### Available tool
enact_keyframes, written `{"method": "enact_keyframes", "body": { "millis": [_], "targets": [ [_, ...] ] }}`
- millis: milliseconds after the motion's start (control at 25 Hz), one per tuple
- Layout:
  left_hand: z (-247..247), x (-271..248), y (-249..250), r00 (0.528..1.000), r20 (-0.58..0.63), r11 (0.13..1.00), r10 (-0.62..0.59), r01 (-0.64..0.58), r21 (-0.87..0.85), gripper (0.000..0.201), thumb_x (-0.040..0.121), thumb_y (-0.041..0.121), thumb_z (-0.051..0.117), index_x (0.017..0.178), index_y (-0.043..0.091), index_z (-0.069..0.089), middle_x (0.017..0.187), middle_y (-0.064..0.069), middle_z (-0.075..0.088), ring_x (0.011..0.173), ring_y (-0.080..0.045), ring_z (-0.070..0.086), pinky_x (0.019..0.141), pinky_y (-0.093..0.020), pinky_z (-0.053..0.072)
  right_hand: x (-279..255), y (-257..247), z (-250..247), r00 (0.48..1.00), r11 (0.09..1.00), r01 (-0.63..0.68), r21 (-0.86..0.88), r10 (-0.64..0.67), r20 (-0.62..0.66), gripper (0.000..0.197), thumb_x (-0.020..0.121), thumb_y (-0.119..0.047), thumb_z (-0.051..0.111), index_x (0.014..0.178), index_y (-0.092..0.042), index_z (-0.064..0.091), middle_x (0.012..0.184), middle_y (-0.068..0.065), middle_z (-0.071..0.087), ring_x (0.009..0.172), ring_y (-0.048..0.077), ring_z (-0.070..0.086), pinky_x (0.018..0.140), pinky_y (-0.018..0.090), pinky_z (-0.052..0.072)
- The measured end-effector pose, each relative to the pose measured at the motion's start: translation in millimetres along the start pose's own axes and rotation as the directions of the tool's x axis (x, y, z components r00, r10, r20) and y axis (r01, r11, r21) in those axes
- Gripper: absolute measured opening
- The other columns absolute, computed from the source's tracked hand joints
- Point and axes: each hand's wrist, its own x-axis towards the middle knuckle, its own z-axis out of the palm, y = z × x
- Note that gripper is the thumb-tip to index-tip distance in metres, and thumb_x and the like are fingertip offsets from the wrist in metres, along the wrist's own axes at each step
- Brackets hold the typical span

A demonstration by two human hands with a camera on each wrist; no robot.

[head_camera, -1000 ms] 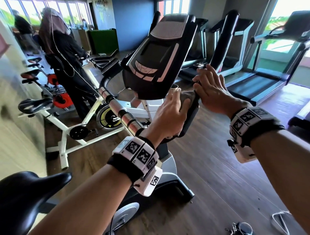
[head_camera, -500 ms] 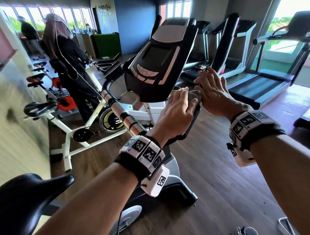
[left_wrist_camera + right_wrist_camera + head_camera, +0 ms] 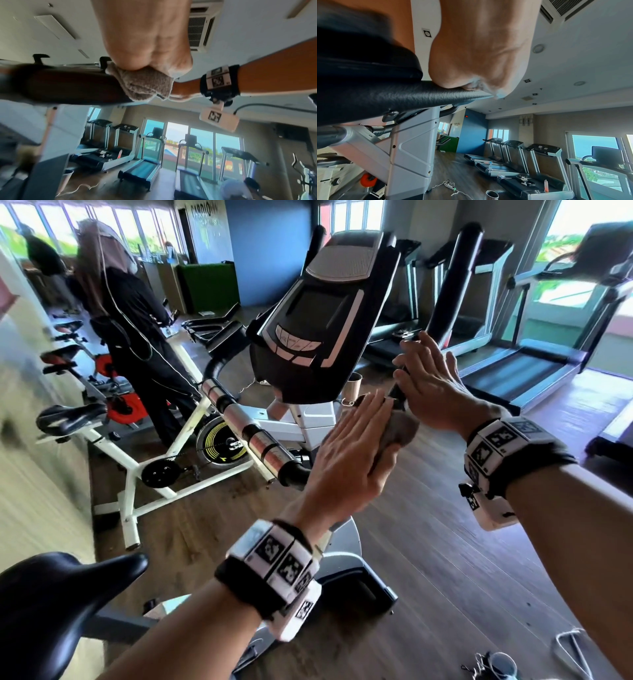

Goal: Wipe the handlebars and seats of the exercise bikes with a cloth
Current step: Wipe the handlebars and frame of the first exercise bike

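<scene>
Slid down the black padded handlebar (image 3: 397,395) toward its near end: fuzzy brown cloth (image 3: 399,433), pressed under flat left hand (image 3: 352,453). Seen bunched only from left wrist. Right hand (image 3: 435,392) flat-fingered, open, against handlebar's leathery grain.

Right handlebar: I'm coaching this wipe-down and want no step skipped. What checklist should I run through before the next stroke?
1. Cloth between palm and bar: ok. The brown cloth lies under the left hand on the right handlebar.
2. Bar steadied: ok. The right hand rests on the grip beyond the cloth, fingers straight.
3. Cloth wraps fully round the grip: cannot tell, the far side is hidden.
4. Left handlebar wiped: cannot tell; no hand touches it.
5. Seat wiped: cannot tell; no hand touches it.
</scene>
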Motion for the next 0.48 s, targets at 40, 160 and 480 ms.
{"method": "enact_keyframes", "body": {
  "millis": [40, 160, 480],
  "targets": [
    [-1, -15, -3, 0.995, -0.030, 0.996, 0.091, -0.091, -0.010, 0.061, 0.105, 0.032, 0.049, 0.156, 0.003, 0.035, 0.165, -0.012, 0.029, 0.156, -0.021, 0.022, 0.127, -0.040, 0.020, -1, -1, -1, 1.000, 1.000, -0.012, 0.003, 0.012, 0.002, 0.038, 0.110, -0.032, 0.028, 0.141, -0.016, 0.041, 0.163, 0.002, 0.022, 0.157, 0.018, -0.004, 0.122, 0.058, 0.002],
    [-19, -27, -15, 0.990, -0.040, 0.970, 0.133, -0.138, -0.199, 0.046, 0.106, 0.022, 0.052, 0.148, 0.004, 0.048, 0.150, -0.014, 0.053, 0.127, -0.016, 0.062, 0.105, -0.035, 0.052, -1, -1, 0, 1.000, 1.000, -0.024, 0.000, 0.024, 0.007, 0.040, 0.108, -0.036, 0.026, 0.138, -0.017, 0.044, 0.164, 0.000, 0.021, 0.157, 0.016, -0.003, 0.122, 0.058, 0.003],
    [-14, -31, -29, 0.864, -0.026, 0.861, -0.503, 0.499, -0.104, 0.049, 0.105, 0.018, 0.043, 0.152, 0.006, 0.038, 0.156, -0.015, 0.042, 0.143, -0.029, 0.043, 0.122, -0.044, 0.033, 0, -1, 0, 0.999, 0.998, -0.032, 0.052, 0.033, -0.021, 0.045, 0.103, -0.043, 0.023, 0.136, -0.022, 0.045, 0.163, -0.004, 0.023, 0.155, 0.009, -0.002, 0.123, 0.056, 0.005]
  ]
}}
